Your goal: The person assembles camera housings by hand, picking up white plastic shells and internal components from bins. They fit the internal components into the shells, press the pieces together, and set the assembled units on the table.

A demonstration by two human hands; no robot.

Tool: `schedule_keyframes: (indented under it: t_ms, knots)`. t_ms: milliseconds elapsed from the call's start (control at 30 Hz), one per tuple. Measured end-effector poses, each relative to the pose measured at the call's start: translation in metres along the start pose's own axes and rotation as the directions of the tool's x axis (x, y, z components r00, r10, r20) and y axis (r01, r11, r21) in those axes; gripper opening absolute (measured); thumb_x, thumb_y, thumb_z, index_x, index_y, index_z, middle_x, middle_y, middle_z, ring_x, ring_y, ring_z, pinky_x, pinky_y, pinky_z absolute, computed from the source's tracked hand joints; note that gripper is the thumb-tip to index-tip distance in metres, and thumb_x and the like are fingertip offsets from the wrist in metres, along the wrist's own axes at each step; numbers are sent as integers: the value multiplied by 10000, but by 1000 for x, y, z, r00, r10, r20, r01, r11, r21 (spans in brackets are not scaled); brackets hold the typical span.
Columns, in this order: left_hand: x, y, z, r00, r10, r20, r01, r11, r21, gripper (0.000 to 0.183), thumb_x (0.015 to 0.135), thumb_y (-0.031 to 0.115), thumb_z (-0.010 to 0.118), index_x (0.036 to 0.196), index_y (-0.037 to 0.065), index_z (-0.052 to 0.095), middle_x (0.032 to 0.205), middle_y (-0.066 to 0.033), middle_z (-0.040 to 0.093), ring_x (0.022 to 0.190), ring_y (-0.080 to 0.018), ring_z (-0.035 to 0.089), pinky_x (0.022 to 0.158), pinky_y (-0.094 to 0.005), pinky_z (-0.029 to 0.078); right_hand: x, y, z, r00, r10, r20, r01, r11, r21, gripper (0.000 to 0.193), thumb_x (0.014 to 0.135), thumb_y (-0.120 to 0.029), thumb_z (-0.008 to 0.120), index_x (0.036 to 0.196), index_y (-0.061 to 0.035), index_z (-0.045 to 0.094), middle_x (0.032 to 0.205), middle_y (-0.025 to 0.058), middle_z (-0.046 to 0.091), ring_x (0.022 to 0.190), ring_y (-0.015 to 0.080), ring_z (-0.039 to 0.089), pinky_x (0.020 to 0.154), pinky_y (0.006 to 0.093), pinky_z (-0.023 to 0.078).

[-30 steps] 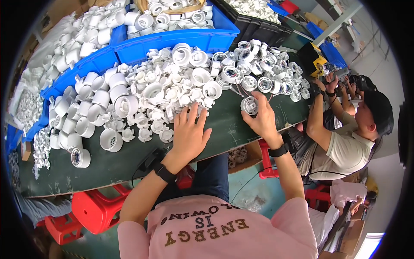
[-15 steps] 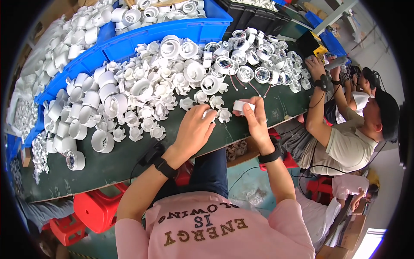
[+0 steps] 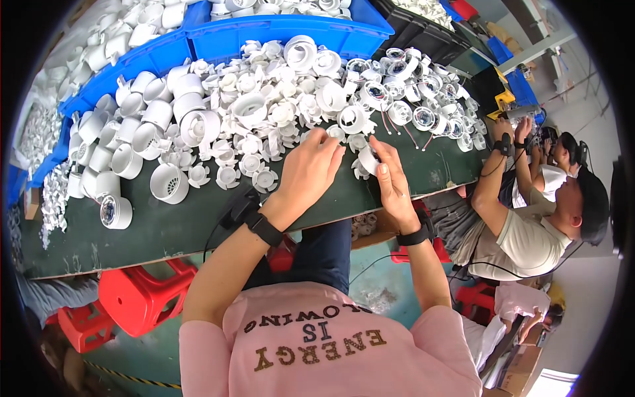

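Note:
My right hand (image 3: 391,184) holds a short round white housing (image 3: 368,159) on edge between thumb and fingers, above the near side of the dark green tabletop. To its left, my left hand (image 3: 307,171) has its fingers bent down at the front edge of a heap of white parts. Its fingertips partly hide whatever is between them. Close by lie small white bladed fan wheels (image 3: 357,141) and a white ring-shaped housing (image 3: 352,119).
White cups (image 3: 169,183) spread over the left of the green table (image 3: 152,239). Clear-faced round units with wires (image 3: 424,118) are heaped at the right. Blue bins (image 3: 291,33) and a black crate (image 3: 423,33) stand behind. A co-worker (image 3: 539,205) sits at the right; red stools (image 3: 142,298) stand below.
The whole view has shifted, so the table sits higher in the picture. The housing in my right hand has turned on edge. The white piece seen under my left fingers is now hidden.

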State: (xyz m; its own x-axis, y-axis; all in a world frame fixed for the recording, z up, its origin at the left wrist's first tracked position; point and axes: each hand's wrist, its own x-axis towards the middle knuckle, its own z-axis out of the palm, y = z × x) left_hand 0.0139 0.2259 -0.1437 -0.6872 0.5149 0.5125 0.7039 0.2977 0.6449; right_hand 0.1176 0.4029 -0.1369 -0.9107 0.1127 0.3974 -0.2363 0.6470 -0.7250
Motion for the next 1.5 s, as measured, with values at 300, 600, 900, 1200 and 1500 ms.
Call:
schedule_keyframes:
  t_ms: [300,600,900,1200,1500]
  knots:
    - [16,-8,-12,942,-270,197,283,958,-38,275,876,270,595,928,1,588,865,-198,641,745,-352,624,635,-439,477,-3,-1,3,1000,-2,8,3,992,-127,466,1023,-300,376,1356,16,455,1254,188,488,1119,296,499,966,357,380]
    - [-8,5,-23,991,-124,50,127,989,-73,296,834,157,636,983,-28,459,953,-198,522,736,-393,588,620,-468,488,-5,-2,2,1000,21,-15,-23,987,-157,483,1026,-305,365,1365,33,435,1264,193,482,1146,293,493,979,355,379]
    - [-25,11,-26,982,162,96,-178,964,198,403,731,123,701,1096,31,555,1175,-110,496,1119,-271,470,907,-425,345,-4,-4,6,999,-11,-46,-2,962,-273,423,1013,-196,392,1361,42,430,1243,217,474,1102,342,503,942,365,407]
    - [-57,68,-48,975,118,190,-114,993,-35,431,743,83,657,1148,12,526,1170,-145,495,1096,-325,485,896,-448,383,0,-5,9,995,-85,54,100,899,-427,408,950,-107,492,1330,39,457,1252,232,451,1081,375,475,934,410,406]
    - [-72,86,-51,951,-94,295,172,952,-253,694,763,84,698,1348,-21,340,1195,-186,485,943,-303,564,772,-353,489,-4,-39,-10,980,186,-71,-174,973,152,460,951,-250,562,1302,25,446,1148,104,549,1031,178,549,909,321,448]
